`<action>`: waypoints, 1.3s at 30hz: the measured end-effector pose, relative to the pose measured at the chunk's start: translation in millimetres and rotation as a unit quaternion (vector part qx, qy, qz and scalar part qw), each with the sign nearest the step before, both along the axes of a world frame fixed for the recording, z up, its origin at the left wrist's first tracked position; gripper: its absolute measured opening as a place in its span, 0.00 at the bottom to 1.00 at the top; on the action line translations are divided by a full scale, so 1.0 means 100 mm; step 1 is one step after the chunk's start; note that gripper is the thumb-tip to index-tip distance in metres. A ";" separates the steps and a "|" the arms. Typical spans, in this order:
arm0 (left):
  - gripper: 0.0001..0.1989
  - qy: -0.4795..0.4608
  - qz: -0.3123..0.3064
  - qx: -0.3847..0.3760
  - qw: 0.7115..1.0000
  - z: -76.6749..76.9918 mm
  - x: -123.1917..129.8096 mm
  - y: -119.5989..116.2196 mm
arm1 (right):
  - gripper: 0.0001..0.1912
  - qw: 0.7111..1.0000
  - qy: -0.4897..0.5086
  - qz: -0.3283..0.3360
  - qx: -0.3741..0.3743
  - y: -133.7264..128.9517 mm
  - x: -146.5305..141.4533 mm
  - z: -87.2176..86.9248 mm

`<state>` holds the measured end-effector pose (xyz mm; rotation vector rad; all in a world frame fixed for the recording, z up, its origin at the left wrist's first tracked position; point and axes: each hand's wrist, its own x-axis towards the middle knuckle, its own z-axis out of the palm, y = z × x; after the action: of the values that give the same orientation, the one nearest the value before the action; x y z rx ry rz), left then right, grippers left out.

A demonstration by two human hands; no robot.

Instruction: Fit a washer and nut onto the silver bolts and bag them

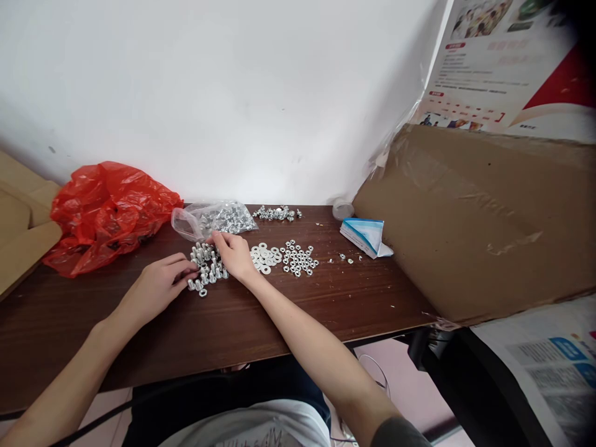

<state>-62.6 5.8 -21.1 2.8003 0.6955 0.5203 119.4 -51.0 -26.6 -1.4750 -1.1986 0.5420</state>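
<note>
Metal bolts (212, 277), partly hidden by the right hand (234, 256), adjoin the left hand (162, 282); neither grip is discernible.

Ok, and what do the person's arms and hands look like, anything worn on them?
The left hand and right hand are bare, no gloves or watch showing. A dark grey sleeve appears on the right arm; none shows on the left arm.

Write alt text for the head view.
A person's left hand and right hand flank a cluster of mostly upright bolts on a brown table. Washers and hex nuts lie to the right, a clear bag of hardware behind, a red plastic bag to the left.
</note>
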 end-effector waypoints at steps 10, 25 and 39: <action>0.16 -0.047 -0.010 -0.012 0.999 0.12 -0.03 -0.03 | 0.18 1.000 -0.006 0.000 -0.002 -0.01 0.00 0.02; 0.13 -0.094 -0.054 0.005 0.994 0.20 0.09 -0.08 | 0.17 1.000 -0.017 0.010 0.001 0.01 0.01 -0.01; 0.16 0.014 -0.089 0.146 0.985 0.33 0.16 0.09 | 0.19 1.000 -0.010 0.014 0.005 0.01 0.02 -0.01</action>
<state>-46.2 15.1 12.3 3.1081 0.3936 0.5910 121.2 -50.4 -27.8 -1.4585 -1.2376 0.5412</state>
